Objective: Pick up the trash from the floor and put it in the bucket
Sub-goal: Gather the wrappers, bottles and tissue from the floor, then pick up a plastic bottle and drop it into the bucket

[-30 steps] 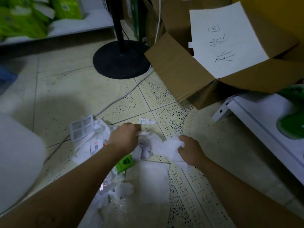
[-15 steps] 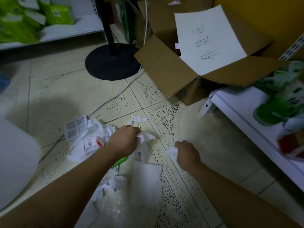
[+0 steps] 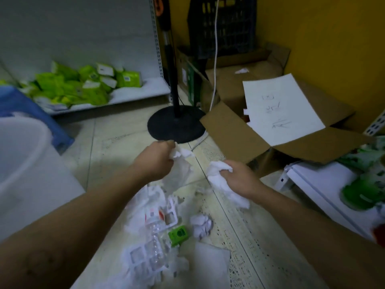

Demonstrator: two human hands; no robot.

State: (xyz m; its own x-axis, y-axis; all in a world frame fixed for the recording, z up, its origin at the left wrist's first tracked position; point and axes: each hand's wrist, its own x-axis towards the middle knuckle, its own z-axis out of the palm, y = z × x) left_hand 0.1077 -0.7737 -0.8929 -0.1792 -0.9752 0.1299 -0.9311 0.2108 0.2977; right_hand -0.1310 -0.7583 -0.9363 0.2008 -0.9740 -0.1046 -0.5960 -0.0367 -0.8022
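Note:
My left hand [image 3: 155,161] is raised above the floor and grips a crumpled white tissue [image 3: 181,163] that hangs down from it. To its right, my right hand [image 3: 239,178] grips another wad of white tissue [image 3: 220,178]. A pile of trash lies on the tiled floor below both hands: a clear plastic bottle [image 3: 155,245], white plastic packaging [image 3: 143,259], a small green box [image 3: 178,234], a crumpled paper ball [image 3: 201,225] and a flat white sheet [image 3: 210,261]. The white bucket [image 3: 23,163] stands at the left edge, its rim partly out of view.
An open cardboard box [image 3: 245,138] with a written paper sheet [image 3: 279,105] sits at the right. A black fan base [image 3: 176,126] with a pole and white cable stands behind the hands. A blue stool [image 3: 31,111] and low shelves with green packs [image 3: 81,86] flank the floor.
Both hands have lifted off the floor with their tissues and moved apart. The view has tilted up, bringing the bucket rim, blue stool and back wall into sight.

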